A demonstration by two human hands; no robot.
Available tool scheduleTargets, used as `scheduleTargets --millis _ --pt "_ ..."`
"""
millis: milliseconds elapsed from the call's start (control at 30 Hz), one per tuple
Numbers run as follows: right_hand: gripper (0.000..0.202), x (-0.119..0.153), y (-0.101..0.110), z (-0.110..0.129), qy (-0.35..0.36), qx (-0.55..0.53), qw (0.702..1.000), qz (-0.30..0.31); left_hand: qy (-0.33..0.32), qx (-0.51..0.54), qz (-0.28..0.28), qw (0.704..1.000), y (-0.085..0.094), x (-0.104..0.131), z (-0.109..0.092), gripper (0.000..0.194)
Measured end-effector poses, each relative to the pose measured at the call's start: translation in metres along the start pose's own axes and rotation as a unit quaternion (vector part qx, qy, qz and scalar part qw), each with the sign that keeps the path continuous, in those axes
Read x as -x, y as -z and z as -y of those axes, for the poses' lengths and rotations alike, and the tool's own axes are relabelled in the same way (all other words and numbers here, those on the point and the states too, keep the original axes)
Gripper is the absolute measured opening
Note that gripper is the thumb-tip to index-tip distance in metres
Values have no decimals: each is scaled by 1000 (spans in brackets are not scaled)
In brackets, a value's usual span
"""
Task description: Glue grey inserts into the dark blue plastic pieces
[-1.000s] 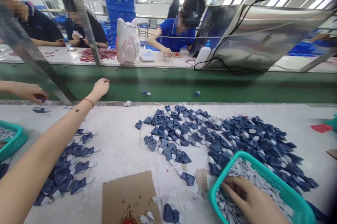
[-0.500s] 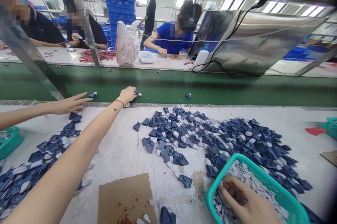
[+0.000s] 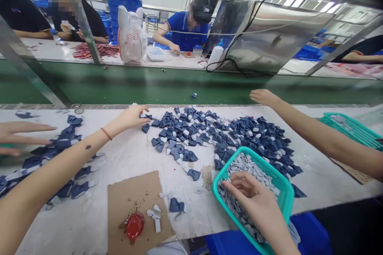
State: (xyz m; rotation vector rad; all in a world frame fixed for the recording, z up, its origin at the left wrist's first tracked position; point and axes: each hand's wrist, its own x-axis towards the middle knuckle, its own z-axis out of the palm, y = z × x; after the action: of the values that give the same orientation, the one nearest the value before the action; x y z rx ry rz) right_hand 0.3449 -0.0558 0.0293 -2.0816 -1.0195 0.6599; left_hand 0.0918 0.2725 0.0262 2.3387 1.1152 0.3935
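Flat, angular navy pieces with recessed faces and pale tabs lie in a loose heap across a scuffed white table. At the heap's left edge, the left hand curves its thumb and fingers about 1 navy piece; whether they pinch it cannot be told. The right hand dips curled fingers into a teal plastic basket of thin grey-white chips; whether they are closed on a chip is unclear.

The basket sits close against the heap and extends past the table's front edge, above a blue bin. Bare tabletop separates the heap from another batch at left. Beyond the far edge, a smooth green belt bears 1 piece, with a co-worker's hand at right. Brown cardboard, squarish and torn-edged, carries a glossy red blob, amber droplets and white slips.
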Motion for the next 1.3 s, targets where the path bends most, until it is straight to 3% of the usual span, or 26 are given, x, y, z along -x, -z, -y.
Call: scheduleTargets --millis 133,200,300,333,400,467,500,567,633,700,867,967,1100,1300 --pt "39 9 -2 13 -19 -57 998 -31 38 103 -25 994 16 37 -26 36" --pt "32 19 -10 26 8 -88 995 -42 54 175 17 983 17 65 -45 33" --pt "15 39 -33 50 80 -150 984 -50 66 284 119 949 4 117 -78 32" --pt "10 46 -43 58 110 -171 978 -44 72 337 164 924 -4 135 -89 33" --pt "4 57 -62 73 163 -213 963 -13 124 541 249 794 -20 168 -106 28" --pt "4 65 -80 82 187 -257 948 31 156 661 265 685 -33 194 -117 27" --pt "4 69 -88 85 185 -281 941 50 167 693 254 654 -38 204 -119 29" --pt "4 73 -101 86 168 -315 930 85 182 728 218 624 -45 219 -118 30" --pt "3 77 -109 83 157 -320 926 122 188 736 187 623 -50 230 -112 30" --pt "5 81 -113 78 158 -297 929 156 182 724 152 647 -54 240 -105 31" --pt "10 90 -116 72 174 -196 944 201 161 619 48 767 -56 267 -92 28" --pt "17 95 -119 74 229 -119 944 203 166 562 32 810 -54 281 -90 28" --pt "19 101 -124 76 320 -14 929 183 201 587 35 783 -60 293 -86 31" --pt "20 111 -131 78 360 32 919 157 266 610 -11 747 -73 305 -81 31"
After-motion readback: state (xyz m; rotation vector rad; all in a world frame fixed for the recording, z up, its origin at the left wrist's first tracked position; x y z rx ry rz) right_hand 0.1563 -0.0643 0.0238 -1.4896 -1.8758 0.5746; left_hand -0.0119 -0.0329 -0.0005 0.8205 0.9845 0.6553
